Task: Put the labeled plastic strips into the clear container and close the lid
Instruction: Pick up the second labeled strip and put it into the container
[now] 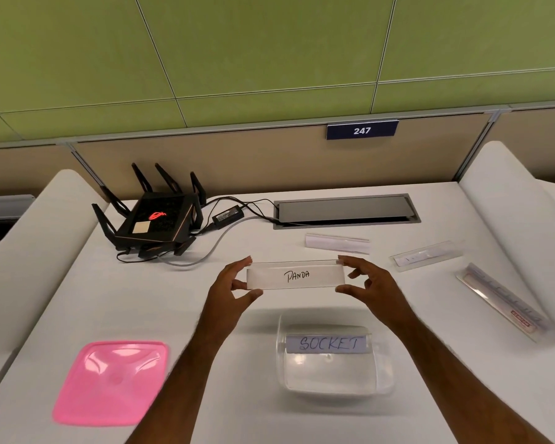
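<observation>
"PANDA" on held strip [295, 276]; "SOCKET" on strip in container [327, 343]; "247" on blue partition sign [362, 130].

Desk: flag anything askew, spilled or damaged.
Nothing spilled or visibly damaged. Three strips lie scattered at differing angles on the desk's right; the nearest one lies most askew. The pink lid lies off the clear container.
</observation>
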`<state>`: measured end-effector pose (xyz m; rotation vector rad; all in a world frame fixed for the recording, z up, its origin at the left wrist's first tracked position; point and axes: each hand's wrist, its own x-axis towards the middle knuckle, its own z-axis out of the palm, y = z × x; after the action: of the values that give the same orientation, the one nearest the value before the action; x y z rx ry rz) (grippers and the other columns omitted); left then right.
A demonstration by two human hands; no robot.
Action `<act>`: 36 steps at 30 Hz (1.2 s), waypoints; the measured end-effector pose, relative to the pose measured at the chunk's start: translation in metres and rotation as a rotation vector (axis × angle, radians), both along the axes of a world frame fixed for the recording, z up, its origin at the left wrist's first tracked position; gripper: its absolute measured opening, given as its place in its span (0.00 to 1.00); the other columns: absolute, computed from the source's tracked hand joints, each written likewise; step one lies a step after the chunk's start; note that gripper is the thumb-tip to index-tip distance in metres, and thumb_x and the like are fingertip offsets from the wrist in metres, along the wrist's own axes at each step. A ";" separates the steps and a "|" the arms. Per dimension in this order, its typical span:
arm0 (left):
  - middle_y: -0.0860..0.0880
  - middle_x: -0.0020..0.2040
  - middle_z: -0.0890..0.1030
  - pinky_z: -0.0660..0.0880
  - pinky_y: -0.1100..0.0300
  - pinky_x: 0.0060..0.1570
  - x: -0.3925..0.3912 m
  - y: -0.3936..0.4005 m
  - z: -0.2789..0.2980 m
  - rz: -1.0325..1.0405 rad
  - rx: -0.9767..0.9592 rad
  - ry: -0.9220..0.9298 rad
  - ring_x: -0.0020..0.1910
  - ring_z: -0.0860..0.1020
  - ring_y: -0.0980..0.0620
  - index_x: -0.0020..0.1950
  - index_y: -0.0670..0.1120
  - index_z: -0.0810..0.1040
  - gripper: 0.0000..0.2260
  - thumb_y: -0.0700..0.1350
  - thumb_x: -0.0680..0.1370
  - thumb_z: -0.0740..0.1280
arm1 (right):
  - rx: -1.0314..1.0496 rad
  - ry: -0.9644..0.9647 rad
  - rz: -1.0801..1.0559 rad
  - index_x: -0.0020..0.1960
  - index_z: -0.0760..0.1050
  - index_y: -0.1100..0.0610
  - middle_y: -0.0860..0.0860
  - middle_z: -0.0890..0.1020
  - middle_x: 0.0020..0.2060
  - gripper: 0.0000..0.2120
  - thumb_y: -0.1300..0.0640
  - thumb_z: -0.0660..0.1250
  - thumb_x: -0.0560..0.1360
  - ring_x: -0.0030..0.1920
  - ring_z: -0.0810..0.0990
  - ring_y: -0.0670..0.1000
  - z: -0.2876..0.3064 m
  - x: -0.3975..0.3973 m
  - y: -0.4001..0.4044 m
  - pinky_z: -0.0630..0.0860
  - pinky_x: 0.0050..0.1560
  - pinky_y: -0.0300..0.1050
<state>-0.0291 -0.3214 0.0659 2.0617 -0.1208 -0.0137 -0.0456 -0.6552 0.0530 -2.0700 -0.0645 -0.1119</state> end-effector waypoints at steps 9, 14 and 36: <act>0.62 0.68 0.74 0.76 0.71 0.49 -0.002 -0.015 -0.009 -0.037 0.039 -0.031 0.50 0.81 0.58 0.72 0.57 0.72 0.30 0.44 0.72 0.79 | -0.039 0.010 0.017 0.66 0.77 0.42 0.32 0.81 0.57 0.28 0.48 0.80 0.68 0.50 0.80 0.42 -0.004 -0.008 -0.018 0.70 0.35 0.34; 0.65 0.63 0.75 0.72 0.75 0.47 -0.008 -0.022 -0.012 -0.103 0.110 -0.022 0.47 0.82 0.57 0.68 0.60 0.74 0.28 0.47 0.71 0.80 | -0.048 0.088 0.049 0.70 0.72 0.38 0.37 0.81 0.59 0.34 0.48 0.81 0.68 0.55 0.78 0.45 -0.012 -0.019 -0.035 0.71 0.39 0.31; 0.65 0.57 0.75 0.56 0.62 0.65 -0.054 -0.049 -0.040 -0.449 0.581 -0.093 0.56 0.73 0.58 0.62 0.58 0.72 0.26 0.58 0.68 0.78 | -0.657 0.154 0.310 0.71 0.71 0.43 0.41 0.76 0.63 0.33 0.46 0.78 0.70 0.65 0.71 0.47 -0.027 -0.081 -0.061 0.57 0.66 0.47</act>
<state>-0.0831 -0.3703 0.0260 2.5682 -0.7055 -0.2552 -0.1262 -0.7167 0.0259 -2.6824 -0.3668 0.2974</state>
